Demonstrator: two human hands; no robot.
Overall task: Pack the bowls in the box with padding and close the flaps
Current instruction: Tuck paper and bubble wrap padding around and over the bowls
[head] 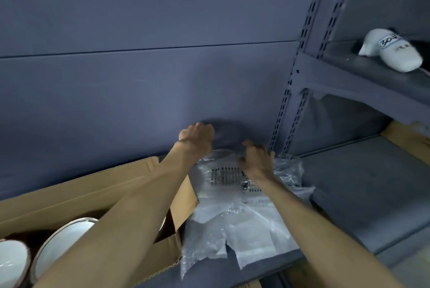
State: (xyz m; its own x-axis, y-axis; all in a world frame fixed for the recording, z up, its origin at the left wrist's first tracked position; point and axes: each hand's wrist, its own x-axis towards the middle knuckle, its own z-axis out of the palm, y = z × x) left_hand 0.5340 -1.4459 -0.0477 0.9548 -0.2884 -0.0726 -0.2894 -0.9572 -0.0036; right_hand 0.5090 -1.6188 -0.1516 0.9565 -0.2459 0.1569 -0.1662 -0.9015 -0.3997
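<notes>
Grey metal shelving (372,194) against a blue wall, cardboard box (76,194) open at left with white bowls (60,239) inside, uncovered. Clear plastic padding (235,213) spread just beside the box on the shelf: light, limp, slippery, best pinched at an edge. Right hand (256,159) curled onto its far edge, seemingly gripping it; left hand (197,136) blurred above, grip impossible to tell. Bowls fragile, likely heavy. White shoe (391,50) on upper shelf, well apart; upright box flap (183,197) between padding and bowls
</notes>
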